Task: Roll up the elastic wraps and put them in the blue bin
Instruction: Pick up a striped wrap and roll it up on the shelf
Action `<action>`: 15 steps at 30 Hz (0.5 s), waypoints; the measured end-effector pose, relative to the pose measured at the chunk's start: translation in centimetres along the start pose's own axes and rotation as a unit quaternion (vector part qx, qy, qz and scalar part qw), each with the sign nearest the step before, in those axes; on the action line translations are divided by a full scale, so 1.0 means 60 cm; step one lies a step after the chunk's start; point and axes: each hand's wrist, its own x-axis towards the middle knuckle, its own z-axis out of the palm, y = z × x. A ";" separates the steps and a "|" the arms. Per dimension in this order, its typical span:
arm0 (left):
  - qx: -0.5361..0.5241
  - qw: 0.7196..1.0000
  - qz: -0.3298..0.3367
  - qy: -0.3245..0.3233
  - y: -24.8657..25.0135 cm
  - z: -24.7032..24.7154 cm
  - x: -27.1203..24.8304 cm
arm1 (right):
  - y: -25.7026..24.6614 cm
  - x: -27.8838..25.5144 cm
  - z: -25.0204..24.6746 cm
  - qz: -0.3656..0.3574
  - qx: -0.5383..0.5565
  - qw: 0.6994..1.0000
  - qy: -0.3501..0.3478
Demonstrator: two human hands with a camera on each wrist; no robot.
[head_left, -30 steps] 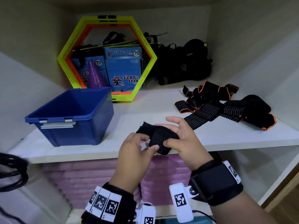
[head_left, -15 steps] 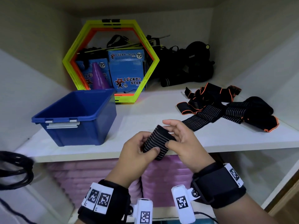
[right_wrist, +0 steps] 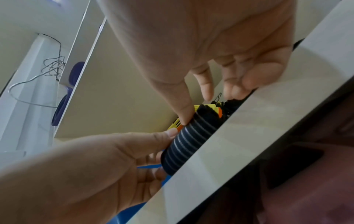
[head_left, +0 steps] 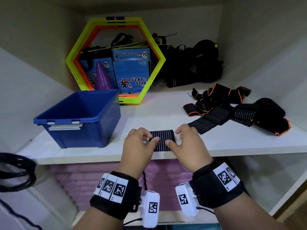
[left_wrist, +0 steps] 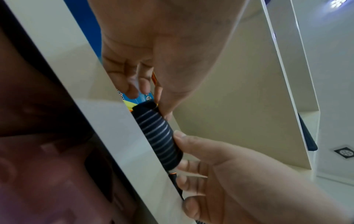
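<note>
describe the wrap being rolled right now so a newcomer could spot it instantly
Start at the white shelf with the blue bin on its left. At the shelf's front edge, right of the bin, the left hand and right hand pinch a rolled wrap, black with thin pale stripes. Unlike the loose wraps heaped further right, it is a compact roll.

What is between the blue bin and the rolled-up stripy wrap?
Only bare white shelf and the left hand, in the head view.
</note>
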 end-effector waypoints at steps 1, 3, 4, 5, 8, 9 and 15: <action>-0.002 1.000 0.007 0.006 0.000 0.002 -0.002 | -0.001 0.001 0.000 -0.008 0.001 1.000 0.000; 0.002 1.000 0.018 0.015 -0.002 0.004 -0.006 | -0.005 0.005 0.000 -0.007 0.009 1.000 -0.018; 0.008 0.999 0.024 0.019 -0.003 0.004 -0.008 | -0.007 0.007 0.000 -0.003 0.015 0.999 -0.028; 0.014 0.999 0.029 0.025 -0.005 0.002 -0.009 | -0.010 0.009 -0.001 -0.001 0.021 0.999 -0.038; 0.026 0.998 0.029 0.050 -0.015 -0.014 -0.015 | -0.029 0.022 0.005 -0.006 0.035 0.996 -0.080; 0.025 0.998 0.022 0.057 -0.019 -0.022 -0.019 | -0.037 0.026 0.012 -0.007 0.044 0.995 -0.094; 0.058 0.997 -0.002 0.050 -0.052 -0.077 -0.032 | -0.088 0.045 0.075 -0.010 0.111 0.984 -0.142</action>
